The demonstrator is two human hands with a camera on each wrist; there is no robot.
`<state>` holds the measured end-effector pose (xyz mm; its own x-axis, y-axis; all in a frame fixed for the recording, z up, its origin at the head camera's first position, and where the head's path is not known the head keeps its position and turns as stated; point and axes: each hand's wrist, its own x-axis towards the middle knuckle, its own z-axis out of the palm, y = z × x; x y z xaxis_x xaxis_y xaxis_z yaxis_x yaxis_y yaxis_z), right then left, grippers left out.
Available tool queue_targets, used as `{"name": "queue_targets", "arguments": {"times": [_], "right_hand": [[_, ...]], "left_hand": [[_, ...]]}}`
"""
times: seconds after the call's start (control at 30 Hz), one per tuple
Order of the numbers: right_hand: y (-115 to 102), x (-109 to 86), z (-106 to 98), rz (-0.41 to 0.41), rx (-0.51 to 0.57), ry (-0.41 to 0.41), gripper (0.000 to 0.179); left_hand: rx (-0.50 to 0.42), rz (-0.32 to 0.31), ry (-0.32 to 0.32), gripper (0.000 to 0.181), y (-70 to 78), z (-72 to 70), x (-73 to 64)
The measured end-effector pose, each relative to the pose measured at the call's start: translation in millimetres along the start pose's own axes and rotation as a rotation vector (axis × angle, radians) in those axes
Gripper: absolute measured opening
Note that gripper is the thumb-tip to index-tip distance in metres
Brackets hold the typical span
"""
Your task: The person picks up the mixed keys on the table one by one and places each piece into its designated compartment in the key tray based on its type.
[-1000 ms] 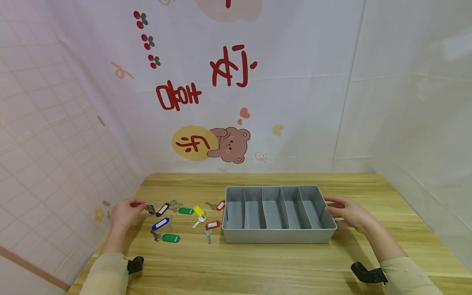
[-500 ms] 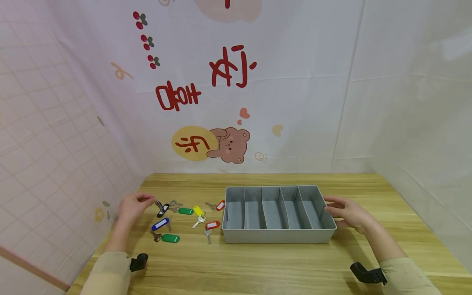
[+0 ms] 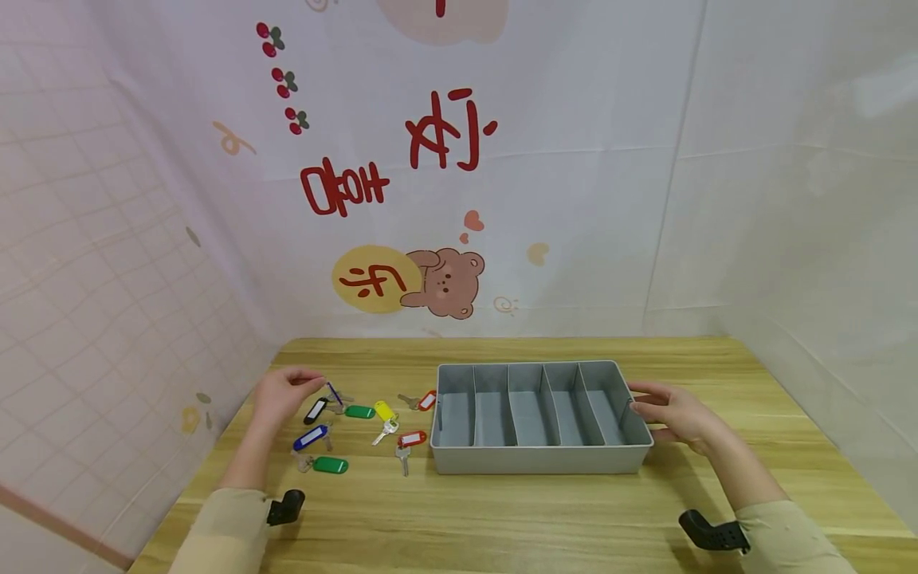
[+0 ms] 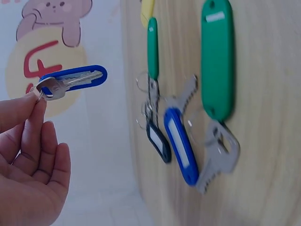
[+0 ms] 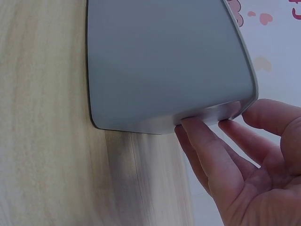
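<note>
My left hand (image 3: 283,392) pinches the ring of a blue key tag (image 4: 100,77) between thumb and fingertip. A silver key (image 4: 59,87) hangs on that ring, lying along the tag in the left wrist view. Both are held in the air above the table, over a black key tag (image 3: 315,410) and a green key tag (image 3: 359,411). At the right, the fingers of my right hand (image 3: 674,414) lie fairly straight against the outer end wall of a grey divided box (image 3: 538,461), thumb at its rim. Several narrow compartments make up the box.
More tagged keys lie left of the box: another blue tag (image 3: 311,438), a yellow tag (image 3: 385,410), a second green tag (image 3: 331,465) and two red tags, one (image 3: 412,438) near the box. A patterned cloth (image 3: 574,199) hangs behind the wooden table (image 3: 502,526).
My left hand has moved right and slightly away over the tags, carrying the blue key tag and its key in the air. The right hand and the box stay in place.
</note>
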<state>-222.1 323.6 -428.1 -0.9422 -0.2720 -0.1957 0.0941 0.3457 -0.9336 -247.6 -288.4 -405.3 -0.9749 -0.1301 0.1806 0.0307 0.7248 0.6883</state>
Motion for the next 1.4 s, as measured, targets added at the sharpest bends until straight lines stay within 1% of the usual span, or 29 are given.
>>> {"name": "queue_targets", "arguments": {"times": [0.27, 0.5, 0.77, 1.03, 1.2, 1.27, 1.4], "right_hand": [[-1.1, -0.8, 1.5, -0.002, 0.000, 0.003, 0.063], [0.1, -0.2, 1.7, -0.006, -0.003, 0.007, 0.063], [1.0, -0.3, 2.2, -0.007, 0.004, 0.002, 0.063], [1.7, -0.3, 2.8, -0.011, 0.013, 0.003, 0.064], [1.1, -0.4, 3.0, -0.011, 0.008, 0.009, 0.063], [0.6, -0.5, 3.0, -0.010, 0.011, 0.004, 0.063], [-1.0, -0.6, 2.9, -0.006, 0.024, -0.004, 0.064]], "left_hand": [[-0.088, -0.001, -0.007, 0.024, 14.0, 9.6, -0.8], [-0.146, -0.020, -0.036, 0.024, 27.4, 20.2, -7.6], [-0.201, -0.023, -0.063, 0.026, 41.3, 31.4, -13.1], [-0.266, 0.008, -0.070, 0.025, 60.3, 40.4, -17.1], [-0.303, 0.027, -0.094, 0.022, 71.1, 45.2, -17.2], [-0.323, 0.026, -0.103, 0.021, 75.8, 47.0, -17.4], [-0.348, 0.045, -0.118, 0.019, 86.5, 49.9, -19.4]]}}
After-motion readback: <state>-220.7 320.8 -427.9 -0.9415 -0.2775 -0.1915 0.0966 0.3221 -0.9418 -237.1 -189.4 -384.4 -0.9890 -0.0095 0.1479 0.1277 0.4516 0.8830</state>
